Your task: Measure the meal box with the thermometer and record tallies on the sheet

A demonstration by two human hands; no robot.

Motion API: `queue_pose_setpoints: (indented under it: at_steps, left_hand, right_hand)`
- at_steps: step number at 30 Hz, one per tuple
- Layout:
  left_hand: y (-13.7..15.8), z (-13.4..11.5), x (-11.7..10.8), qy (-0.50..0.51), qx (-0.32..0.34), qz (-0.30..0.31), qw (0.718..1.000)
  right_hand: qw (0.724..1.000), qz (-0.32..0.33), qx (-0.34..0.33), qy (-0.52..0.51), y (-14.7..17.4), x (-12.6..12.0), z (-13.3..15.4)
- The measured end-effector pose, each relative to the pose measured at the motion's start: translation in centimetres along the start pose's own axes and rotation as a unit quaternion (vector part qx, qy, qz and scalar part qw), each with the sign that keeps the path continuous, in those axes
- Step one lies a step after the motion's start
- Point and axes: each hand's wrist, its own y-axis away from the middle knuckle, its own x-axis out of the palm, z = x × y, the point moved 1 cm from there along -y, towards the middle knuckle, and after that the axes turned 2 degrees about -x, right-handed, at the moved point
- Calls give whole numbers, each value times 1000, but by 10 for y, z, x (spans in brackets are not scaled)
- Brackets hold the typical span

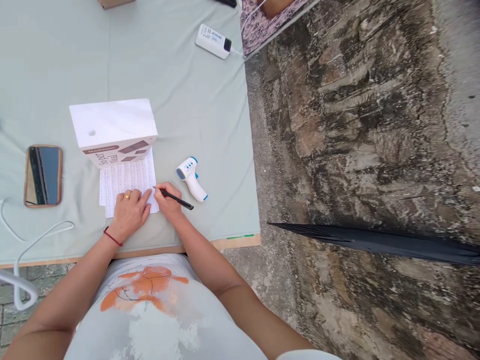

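Observation:
Sheets of paper (pixel 129 180) covered in small writing lie on the table, partly hidden under a white box (pixel 112 122) with brown print. My left hand (pixel 132 209) lies flat on the sheets with its fingers stretched out, a ring on one finger and a red string at the wrist. A black pen (pixel 176 197) is gripped in my right hand (pixel 168 201), its tip at the right edge of the paper near my left fingers. Just right of that hand a white and blue infrared thermometer (pixel 192 178) rests on its side.
A phone (pixel 43 175) in a brown case lies at the left, above a white cable (pixel 41 235). Farther back are a white device (pixel 213 41) with a cord and a cardboard box (pixel 114 2). The table's right edge (pixel 252 150) borders rough stone ground, where a folded dark umbrella-like thing (pixel 375 242) extends.

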Motion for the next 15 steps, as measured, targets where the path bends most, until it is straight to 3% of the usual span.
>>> queue_pose_setpoints:
  at_steps: [15]
  left_hand:
    - [-1, 0, -2, 35, -8, 2, 999]
  right_hand:
    - [1000, -6, 11, 6, 0, 0, -1]
